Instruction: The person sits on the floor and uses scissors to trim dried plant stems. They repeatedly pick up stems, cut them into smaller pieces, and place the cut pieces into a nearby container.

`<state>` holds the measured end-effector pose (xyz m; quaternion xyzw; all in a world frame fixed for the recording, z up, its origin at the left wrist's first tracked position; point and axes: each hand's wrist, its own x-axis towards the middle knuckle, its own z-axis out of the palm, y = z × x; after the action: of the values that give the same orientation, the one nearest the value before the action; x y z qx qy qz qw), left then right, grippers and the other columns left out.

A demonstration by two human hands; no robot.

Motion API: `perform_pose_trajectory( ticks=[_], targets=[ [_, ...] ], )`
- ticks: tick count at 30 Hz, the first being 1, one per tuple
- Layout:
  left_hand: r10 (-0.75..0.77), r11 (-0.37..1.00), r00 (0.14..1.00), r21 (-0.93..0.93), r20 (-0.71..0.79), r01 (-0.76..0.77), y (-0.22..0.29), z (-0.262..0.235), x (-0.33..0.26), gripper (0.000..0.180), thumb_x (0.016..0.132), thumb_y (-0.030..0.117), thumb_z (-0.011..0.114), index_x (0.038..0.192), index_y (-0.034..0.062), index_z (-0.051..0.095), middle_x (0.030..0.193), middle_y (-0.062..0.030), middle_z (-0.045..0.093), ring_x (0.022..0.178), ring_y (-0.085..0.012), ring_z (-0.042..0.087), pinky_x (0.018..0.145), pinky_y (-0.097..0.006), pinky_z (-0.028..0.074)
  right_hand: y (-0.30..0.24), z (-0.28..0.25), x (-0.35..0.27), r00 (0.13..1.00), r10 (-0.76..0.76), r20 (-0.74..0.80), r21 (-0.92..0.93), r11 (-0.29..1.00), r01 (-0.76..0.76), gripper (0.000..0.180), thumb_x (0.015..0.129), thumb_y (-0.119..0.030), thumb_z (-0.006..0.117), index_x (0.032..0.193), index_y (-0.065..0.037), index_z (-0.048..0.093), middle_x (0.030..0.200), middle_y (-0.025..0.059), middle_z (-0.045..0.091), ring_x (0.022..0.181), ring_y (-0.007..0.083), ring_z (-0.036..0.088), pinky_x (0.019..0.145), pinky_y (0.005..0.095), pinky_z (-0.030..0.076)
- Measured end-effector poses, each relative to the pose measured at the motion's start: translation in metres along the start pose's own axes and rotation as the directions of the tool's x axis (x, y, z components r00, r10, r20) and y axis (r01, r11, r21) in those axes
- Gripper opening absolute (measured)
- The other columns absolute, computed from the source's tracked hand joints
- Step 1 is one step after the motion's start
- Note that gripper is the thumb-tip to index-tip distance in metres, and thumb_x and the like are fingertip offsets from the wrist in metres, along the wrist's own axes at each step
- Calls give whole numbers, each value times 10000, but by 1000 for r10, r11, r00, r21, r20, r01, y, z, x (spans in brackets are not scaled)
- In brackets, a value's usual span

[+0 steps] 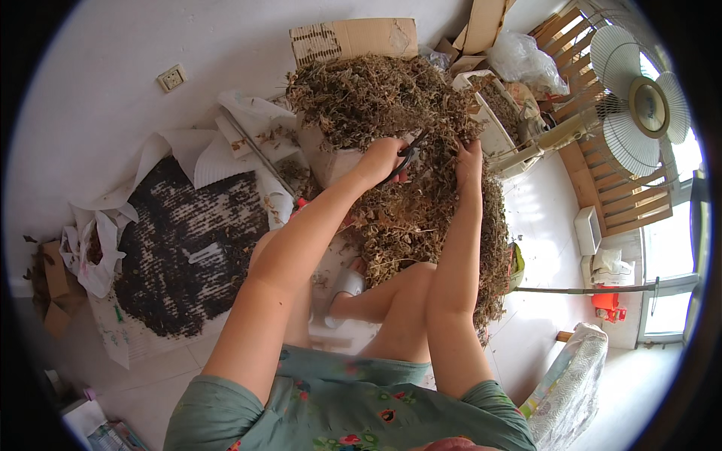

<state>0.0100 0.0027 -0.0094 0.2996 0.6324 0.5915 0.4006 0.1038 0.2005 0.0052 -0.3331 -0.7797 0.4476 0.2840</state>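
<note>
On big heap of dry brown leafy stems point(429, 218), bare hands apart. Left hand point(382, 161) closed round black scissors point(411, 153), tip slanting up toward right hand point(468, 161). Right fingers against stems at heap's right side; grip there, cannot tell. Behind heap, torn tan cardboard sheet point(361, 39). Left, dark crumbly layer point(154, 270). Right, pale-bladed fan point(648, 105) beside brown slatted wooden frame point(620, 188).

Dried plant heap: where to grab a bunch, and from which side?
Probably the loose stems along the right edge of the dried plant heap, coming in from the right, over the white floor. It's a tangle without any firm handle, so gather several stems. The left hand, with dark scissors, sits left of that edge, leaving the right approach freer.
</note>
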Motion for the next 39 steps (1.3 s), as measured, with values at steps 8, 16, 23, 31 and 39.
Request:
perform_pose_trajectory(
  ticks=[8,16,23,31,39],
  targets=[
    [56,995,957,-63,-285,-77,9,-24,2,409,953,72,515,1332,-23,393,1057,-143,604,907,-192,633,783,-303,529,-25,-7,-17,987,-93,-129,-126,989,77,382,903,-190,630,1191,25,503,1160,218,628,1094,357,594,927,433,445],
    [-49,988,917,-154,-396,-13,9,-10,20,611,774,288,807,1213,1,495,1037,-85,609,899,-167,627,812,-333,508,-38,50,-42,917,-400,-5,-329,866,376,513,856,-189,668,1272,31,463,1123,192,620,1066,331,597,894,386,469],
    [-13,962,855,-239,-519,-130,13,-22,9,745,793,201,765,1362,-73,370,971,-130,591,795,-191,591,642,-321,450,-54,19,-43,956,-45,291,460,882,-99,597,869,-376,692,1288,-1,492,1168,104,593,1091,185,561,922,336,451],
    [106,806,929,-516,-355,-289,8,-27,10,274,859,123,676,1062,-10,549,955,-89,588,860,-194,576,747,-339,451,-58,2,-57,730,24,683,-33,999,-3,935,773,-623,691,1380,17,381,1234,159,533,1119,200,508,934,324,415],
    [59,741,892,-580,-448,-340,1,-30,19,297,878,109,636,1131,-12,540,1047,-101,600,952,-217,569,795,-360,440,-50,5,-49,829,177,530,54,969,-242,401,934,-370,611,1156,-37,583,965,23,632,802,89,539,685,235,428]
  ],
)
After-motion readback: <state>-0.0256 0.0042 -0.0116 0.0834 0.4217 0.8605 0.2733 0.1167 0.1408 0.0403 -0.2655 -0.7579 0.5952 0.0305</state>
